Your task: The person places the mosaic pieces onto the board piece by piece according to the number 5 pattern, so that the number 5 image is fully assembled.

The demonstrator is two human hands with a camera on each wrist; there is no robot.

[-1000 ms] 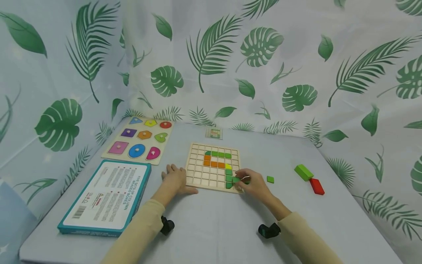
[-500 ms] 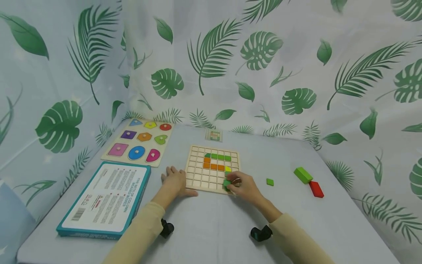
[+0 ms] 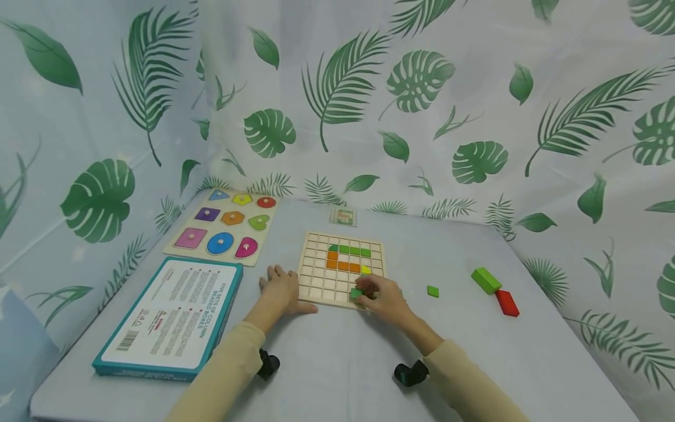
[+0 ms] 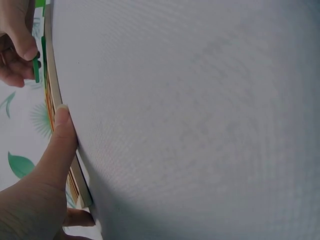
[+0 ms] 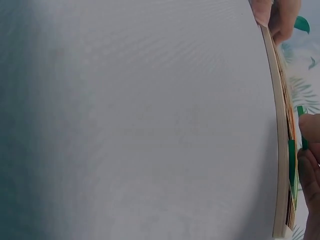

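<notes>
The wooden grid board [image 3: 319,278] lies flat, with green, orange and yellow square tiles in some of its cells. My left hand [image 3: 279,291] rests at its near left corner, thumb against the front edge. In the left wrist view that thumb [image 4: 61,142] presses along the board's side. Over the board's near right part, my right hand [image 3: 387,299] pinches a small green tile [image 3: 356,293] between thumb and fingers. The right wrist view has this held tile [image 5: 300,111] standing on edge just above the board, near another green tile [image 5: 292,162]. My right hand hides some cells.
A small pattern card [image 3: 343,215] lies behind the board. At left are a shape puzzle [image 3: 179,249] and a blue-edged box [image 3: 169,316]. On the right lie a loose green tile [image 3: 433,291], a green block [image 3: 486,281] and a red block [image 3: 507,303].
My right hand has moved left over the board with the green tile, from its right edge to above the near right cells. My left hand has stayed at the corner.
</notes>
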